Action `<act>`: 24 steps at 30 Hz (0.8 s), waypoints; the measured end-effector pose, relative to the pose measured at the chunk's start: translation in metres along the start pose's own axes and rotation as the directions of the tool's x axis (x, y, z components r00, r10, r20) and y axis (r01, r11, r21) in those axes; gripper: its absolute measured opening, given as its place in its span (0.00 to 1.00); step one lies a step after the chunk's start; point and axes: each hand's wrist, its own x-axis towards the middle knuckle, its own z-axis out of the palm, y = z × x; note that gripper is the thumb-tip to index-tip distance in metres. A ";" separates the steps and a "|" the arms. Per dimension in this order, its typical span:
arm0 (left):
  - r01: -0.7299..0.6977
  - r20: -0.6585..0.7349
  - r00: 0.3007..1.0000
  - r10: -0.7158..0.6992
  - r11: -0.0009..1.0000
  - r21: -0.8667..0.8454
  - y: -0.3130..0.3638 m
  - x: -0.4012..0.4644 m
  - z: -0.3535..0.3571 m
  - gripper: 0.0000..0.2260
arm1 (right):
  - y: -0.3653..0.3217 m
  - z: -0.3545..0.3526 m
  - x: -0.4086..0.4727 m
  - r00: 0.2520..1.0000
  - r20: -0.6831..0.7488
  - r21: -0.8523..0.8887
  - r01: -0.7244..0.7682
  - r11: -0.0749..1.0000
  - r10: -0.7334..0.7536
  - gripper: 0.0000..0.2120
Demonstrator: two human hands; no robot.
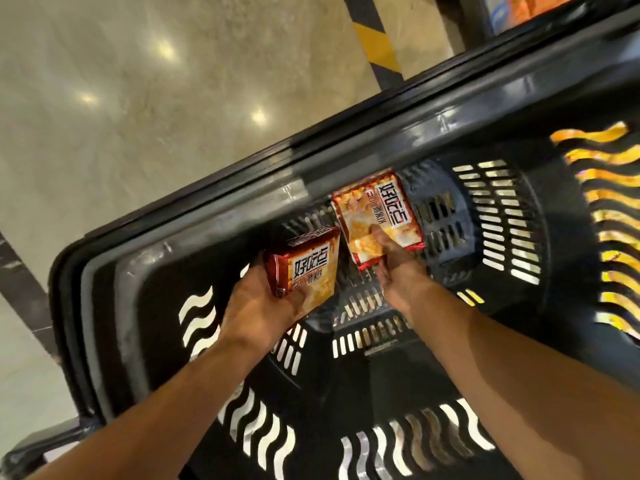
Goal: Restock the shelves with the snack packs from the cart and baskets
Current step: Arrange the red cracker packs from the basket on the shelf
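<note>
Both my arms reach down into a black plastic basket (194,237) with slotted walls. My left hand (256,306) grips a red and orange snack pack (304,268) from below, thumb on its lower edge. My right hand (398,268) pinches the bottom end of a second snack pack (377,213) of the same kind, thumb on its front, the pack standing against the basket's far wall. Apart from these two packs, the basket's inside looks bare.
The basket's thick rim and folded handle (346,140) cross the view diagonally. Polished concrete floor (138,81) lies beyond, with a black and yellow striped post (377,46). Orange packaging shows through the slots at the right (609,202). A shelf base sits top right (519,15).
</note>
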 end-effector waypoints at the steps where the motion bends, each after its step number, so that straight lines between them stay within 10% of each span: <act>1: 0.005 -0.001 1.000 -0.005 1.000 0.005 0.000 0.000 0.000 0.24 | -0.001 -0.001 -0.001 0.999 0.034 0.026 -0.002 1.000 0.001 0.35; 4: 0.021 -0.012 1.000 -0.021 1.000 0.020 0.003 0.000 0.001 0.22 | -0.002 -0.004 0.000 0.997 0.079 0.023 -0.022 0.999 0.020 0.43; 10: 0.019 -0.023 1.000 -0.018 1.000 0.014 0.010 -0.010 0.000 0.21 | 0.006 -0.017 -0.009 1.000 -0.001 0.025 -0.006 1.000 0.006 0.25; 15: -0.033 0.015 0.999 0.033 0.999 -0.027 0.021 -0.035 -0.004 0.20 | 0.018 -0.041 -0.045 0.984 -0.140 -0.035 0.105 0.994 -0.108 0.35; 24: -0.172 -0.007 0.985 0.172 0.984 0.036 0.058 -0.140 -0.060 0.24 | 0.009 -0.082 -0.203 0.891 -0.162 -0.206 0.389 0.898 -0.424 0.21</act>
